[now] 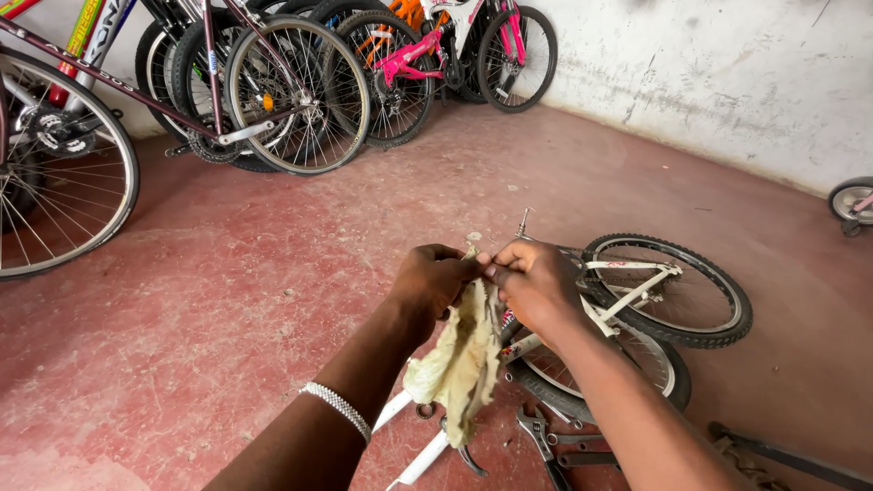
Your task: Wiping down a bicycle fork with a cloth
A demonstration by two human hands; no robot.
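Closest to the lens, the left forearm with its beaded silver bracelet (338, 409) rises from the bottom edge toward the middle of the view. The left hand (435, 280) is curled shut, pinching the top of a crumpled, stained, pale yellow cloth rag (462, 359). The right hand (535, 284) sits just beside it, its fingertips (496, 269) pressed onto the same upper edge, so both hands meet at one point and neither is nearer than the other. The rag hangs straight down from that pinch — its long axis vertical, the loose end dangling below the wrists, over the frame of a white bicycle lying on its side (627, 300) on the red concrete floor (227, 273). That bicycle stretches away to the right of the hands, wheels flat. Below the right forearm lie metal pliers and spanners (546, 441), near the rag's tail. Far left and behind — a row of upright bicycles (273, 82) leans against the whitewashed wall (727, 82).
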